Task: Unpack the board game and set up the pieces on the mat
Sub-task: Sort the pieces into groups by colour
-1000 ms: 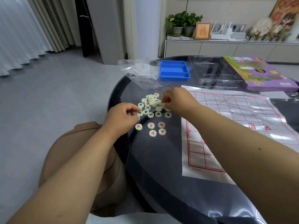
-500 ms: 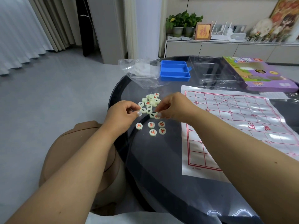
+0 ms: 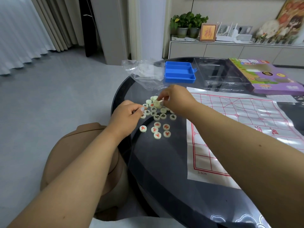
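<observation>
Several pale round chess pieces [image 3: 156, 118] with red or black characters lie in a loose heap on the dark glass table [image 3: 164, 170], left of the white mat [image 3: 246, 122] with its red grid. My right hand [image 3: 176, 97] reaches over the heap's far side and pinches one pale piece [image 3: 157, 104] between thumb and fingers. At the heap's left edge my left hand [image 3: 127, 113] has its fingers curled, the fingertips touching pieces; I cannot tell whether it holds one. A group of red-marked pieces [image 3: 158, 130] sits apart, nearer to me.
A blue tray [image 3: 179, 72], a crumpled clear plastic bag [image 3: 144, 71] and a clear plastic insert [image 3: 220, 74] lie at the table's far side. The purple game box [image 3: 266, 76] stands at the far right. A tan stool [image 3: 79, 158] sits below the table's left edge.
My right hand moved from the heap's near side back to its far side and lifted a piece there. The left hand stayed at the heap's left edge.
</observation>
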